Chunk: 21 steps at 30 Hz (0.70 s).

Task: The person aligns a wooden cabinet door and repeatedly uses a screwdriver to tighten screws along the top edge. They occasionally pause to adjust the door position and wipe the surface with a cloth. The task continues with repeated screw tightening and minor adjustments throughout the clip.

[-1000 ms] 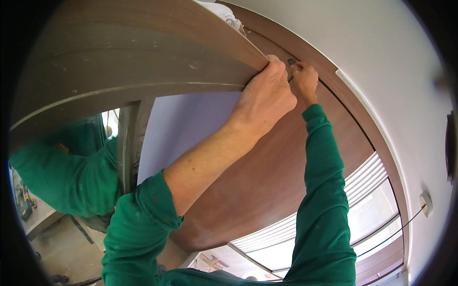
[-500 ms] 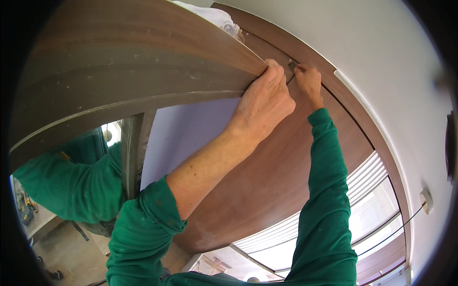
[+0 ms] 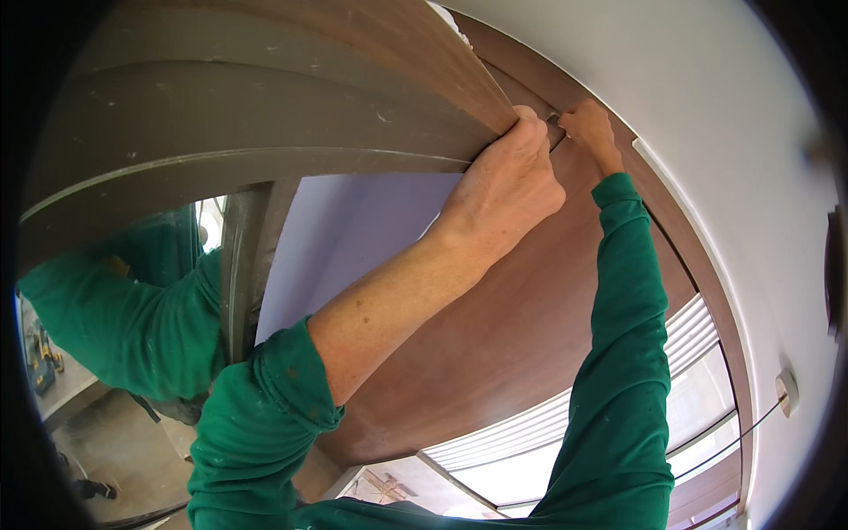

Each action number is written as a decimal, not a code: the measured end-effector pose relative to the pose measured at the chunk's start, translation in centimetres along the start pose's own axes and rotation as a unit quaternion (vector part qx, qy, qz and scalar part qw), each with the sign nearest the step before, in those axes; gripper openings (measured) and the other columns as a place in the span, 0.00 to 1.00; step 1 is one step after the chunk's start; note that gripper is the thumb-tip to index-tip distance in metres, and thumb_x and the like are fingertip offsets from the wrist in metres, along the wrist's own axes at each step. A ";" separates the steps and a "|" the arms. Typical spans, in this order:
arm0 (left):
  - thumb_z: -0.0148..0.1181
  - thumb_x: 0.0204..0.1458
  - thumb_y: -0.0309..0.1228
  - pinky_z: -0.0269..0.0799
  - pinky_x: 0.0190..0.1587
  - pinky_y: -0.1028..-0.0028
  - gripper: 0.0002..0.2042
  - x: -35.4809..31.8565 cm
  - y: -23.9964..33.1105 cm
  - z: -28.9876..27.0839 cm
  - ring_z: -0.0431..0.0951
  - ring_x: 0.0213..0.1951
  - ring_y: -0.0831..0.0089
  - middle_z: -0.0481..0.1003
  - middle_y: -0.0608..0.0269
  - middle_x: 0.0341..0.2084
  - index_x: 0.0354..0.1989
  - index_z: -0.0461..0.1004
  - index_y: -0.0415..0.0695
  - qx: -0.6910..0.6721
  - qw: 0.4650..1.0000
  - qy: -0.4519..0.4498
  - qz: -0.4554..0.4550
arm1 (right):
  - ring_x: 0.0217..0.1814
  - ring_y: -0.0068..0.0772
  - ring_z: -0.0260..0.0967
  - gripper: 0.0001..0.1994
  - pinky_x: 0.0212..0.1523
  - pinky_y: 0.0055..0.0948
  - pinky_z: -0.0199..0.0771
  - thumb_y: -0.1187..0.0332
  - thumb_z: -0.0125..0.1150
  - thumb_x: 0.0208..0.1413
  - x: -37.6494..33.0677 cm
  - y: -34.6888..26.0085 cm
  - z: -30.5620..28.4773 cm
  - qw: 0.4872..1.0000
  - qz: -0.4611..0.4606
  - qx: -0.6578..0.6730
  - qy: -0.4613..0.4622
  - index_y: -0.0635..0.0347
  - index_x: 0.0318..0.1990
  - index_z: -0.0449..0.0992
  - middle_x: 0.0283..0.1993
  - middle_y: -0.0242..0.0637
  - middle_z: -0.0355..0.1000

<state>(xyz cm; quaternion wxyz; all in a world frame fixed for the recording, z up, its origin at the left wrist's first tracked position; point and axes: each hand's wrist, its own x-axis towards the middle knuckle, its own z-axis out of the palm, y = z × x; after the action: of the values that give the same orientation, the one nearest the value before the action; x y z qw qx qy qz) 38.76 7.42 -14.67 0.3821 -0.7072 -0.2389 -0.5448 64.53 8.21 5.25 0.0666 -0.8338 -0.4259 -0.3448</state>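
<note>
A large wooden door panel (image 3: 265, 115) with a dark brown face spans the upper left. My left hand (image 3: 512, 181) grips its right edge near the corner, fingers curled over the edge. Below, the panel carries a mirrored pane (image 3: 124, 309) that reflects a green sleeve. Farther right, up by the wooden frame (image 3: 521, 62), my right hand (image 3: 590, 131) is closed in a pinch at a small metal piece (image 3: 554, 121), which lies at the gap between wooden boards. My right fingertips partly hide that piece. Both hands are raised, the left one nearer.
A brown wooden panel (image 3: 459, 353) runs behind my arms. A white wall (image 3: 707, 88) curves along the right, with a cord fixture (image 3: 786, 393) on it. White slatted blinds (image 3: 521, 433) hang at a window below. A bit of white material (image 3: 450, 22) shows above the door.
The door edge and my left hand have shifted right, closer to my right hand. My right hand has moved slightly right and up. The door now covers more of the white material.
</note>
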 end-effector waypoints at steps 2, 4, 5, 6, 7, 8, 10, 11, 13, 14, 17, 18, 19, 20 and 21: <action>0.69 0.41 0.30 0.60 0.65 0.64 0.05 0.0 0.0 -0.2 0.75 0.45 0.64 0.79 0.63 0.28 0.27 0.87 0.47 0.007 1.000 0.003 0.000 | 0.58 0.61 0.78 0.19 0.59 0.50 0.78 0.61 0.65 0.51 0.7 0.5 -0.2 1.000 0.022 -0.008 0.002 0.64 0.46 0.85 0.53 0.58 0.81; 0.69 0.41 0.30 0.60 0.65 0.64 0.05 0.0 0.1 -0.2 0.75 0.45 0.64 0.79 0.63 0.28 0.27 0.87 0.47 0.019 1.000 0.013 -0.004 | 0.58 0.60 0.78 0.18 0.59 0.50 0.78 0.61 0.65 0.51 1.0 -0.2 0.1 0.999 0.041 -0.016 0.012 0.64 0.45 0.85 0.53 0.58 0.81; 0.68 0.41 0.30 0.60 0.65 0.64 0.05 -0.1 0.1 -0.2 0.75 0.45 0.64 0.79 0.63 0.28 0.27 0.87 0.46 0.016 1.000 0.005 -0.001 | 0.58 0.60 0.78 0.17 0.59 0.50 0.78 0.61 0.65 0.51 1.1 -0.5 0.2 0.998 0.050 -0.022 0.022 0.63 0.44 0.86 0.53 0.58 0.81; 0.68 0.41 0.30 0.60 0.65 0.63 0.05 0.0 0.0 -0.5 0.75 0.45 0.64 0.79 0.62 0.28 0.27 0.86 0.46 0.012 1.000 0.000 0.005 | 0.58 0.60 0.79 0.17 0.59 0.50 0.78 0.61 0.64 0.50 1.1 -0.5 0.3 0.997 0.061 -0.028 0.033 0.63 0.42 0.86 0.53 0.58 0.81; 0.68 0.41 0.30 0.60 0.65 0.63 0.05 0.0 0.1 -0.7 0.75 0.45 0.64 0.79 0.62 0.28 0.26 0.86 0.46 0.007 1.000 -0.006 0.010 | 0.57 0.59 0.79 0.17 0.58 0.50 0.79 0.61 0.65 0.50 1.0 -0.1 0.4 0.998 0.056 -0.016 0.031 0.62 0.43 0.86 0.52 0.57 0.82; 0.68 0.41 0.29 0.60 0.65 0.63 0.05 -0.1 0.3 -0.3 0.75 0.44 0.63 0.79 0.62 0.28 0.26 0.86 0.45 0.011 1.000 0.017 -0.005 | 0.56 0.59 0.80 0.17 0.58 0.50 0.79 0.61 0.65 0.50 1.0 0.5 0.5 0.998 0.051 -0.004 0.028 0.61 0.43 0.87 0.51 0.56 0.82; 0.67 0.40 0.28 0.61 0.65 0.62 0.05 -0.1 0.8 0.7 0.75 0.44 0.63 0.79 0.61 0.28 0.26 0.86 0.45 0.018 0.997 0.064 -0.035 | 0.54 0.58 0.80 0.17 0.57 0.49 0.80 0.60 0.66 0.50 0.6 1.5 1.5 0.998 0.036 0.040 0.042 0.58 0.45 0.88 0.48 0.54 0.83; 0.67 0.39 0.28 0.61 0.65 0.63 0.05 0.0 0.8 0.6 0.75 0.44 0.63 0.78 0.61 0.28 0.26 0.86 0.45 -0.003 0.998 0.056 -0.025 | 0.53 0.58 0.81 0.17 0.56 0.49 0.80 0.60 0.67 0.51 0.3 2.8 2.8 0.995 0.027 0.075 0.060 0.57 0.46 0.88 0.47 0.53 0.84; 0.67 0.38 0.27 0.61 0.65 0.64 0.06 0.1 0.5 0.3 0.74 0.45 0.63 0.78 0.61 0.29 0.26 0.86 0.44 -0.047 0.998 0.047 -0.008 | 0.50 0.57 0.81 0.17 0.55 0.48 0.80 0.59 0.67 0.52 -1.0 4.1 3.6 0.988 -0.006 0.102 0.118 0.54 0.48 0.88 0.44 0.52 0.84; 0.67 0.38 0.26 0.62 0.65 0.64 0.06 0.1 0.1 0.3 0.74 0.45 0.63 0.78 0.61 0.29 0.27 0.86 0.44 -0.047 0.998 0.049 -0.012 | 0.49 0.57 0.82 0.17 0.54 0.48 0.80 0.59 0.67 0.54 -1.7 3.1 4.3 0.982 -0.037 0.104 0.154 0.53 0.48 0.88 0.42 0.52 0.84; 0.68 0.38 0.26 0.62 0.65 0.65 0.07 -0.1 -0.4 0.1 0.74 0.46 0.64 0.78 0.61 0.31 0.28 0.86 0.42 -0.048 0.998 0.047 -0.007 | 0.47 0.57 0.81 0.15 0.52 0.49 0.80 0.60 0.66 0.58 -3.1 3.8 4.6 0.971 -0.114 0.111 0.178 0.51 0.50 0.88 0.42 0.53 0.83; 0.69 0.38 0.26 0.62 0.65 0.65 0.07 0.0 -0.2 0.4 0.74 0.47 0.64 0.78 0.60 0.32 0.29 0.86 0.42 -0.046 0.998 0.034 0.004 | 0.47 0.57 0.81 0.15 0.51 0.49 0.80 0.60 0.66 0.58 -4.5 4.1 4.5 0.976 -0.110 0.103 0.159 0.51 0.50 0.87 0.42 0.53 0.83; 0.69 0.38 0.26 0.62 0.65 0.65 0.08 -0.1 -0.3 0.4 0.74 0.48 0.64 0.78 0.60 0.33 0.29 0.86 0.41 -0.037 0.999 0.015 0.015 | 0.46 0.58 0.81 0.15 0.51 0.49 0.80 0.60 0.66 0.58 -5.7 3.8 4.6 0.979 -0.110 0.103 0.137 0.52 0.51 0.87 0.42 0.53 0.83; 0.69 0.38 0.26 0.62 0.66 0.64 0.08 -0.1 -0.4 0.5 0.74 0.48 0.64 0.78 0.60 0.33 0.29 0.86 0.41 -0.026 0.999 0.016 0.011 | 0.46 0.58 0.81 0.16 0.51 0.49 0.80 0.60 0.66 0.58 -6.5 3.3 4.6 0.971 -0.099 0.132 0.174 0.52 0.51 0.87 0.42 0.53 0.83; 0.69 0.38 0.26 0.62 0.66 0.64 0.08 -0.1 -0.3 0.5 0.74 0.48 0.64 0.79 0.60 0.33 0.30 0.86 0.41 -0.018 1.000 0.015 0.006 | 0.46 0.58 0.81 0.16 0.52 0.49 0.80 0.61 0.67 0.58 -7.4 3.0 4.5 0.961 -0.087 0.159 0.208 0.53 0.52 0.86 0.42 0.53 0.83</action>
<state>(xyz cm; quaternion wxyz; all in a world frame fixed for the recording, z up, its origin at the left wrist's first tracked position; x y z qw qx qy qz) 38.76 7.99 -14.70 0.3761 -0.7072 -0.2185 -0.5573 66.16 3.20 -2.31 0.2553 -0.6820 -0.5226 -0.4434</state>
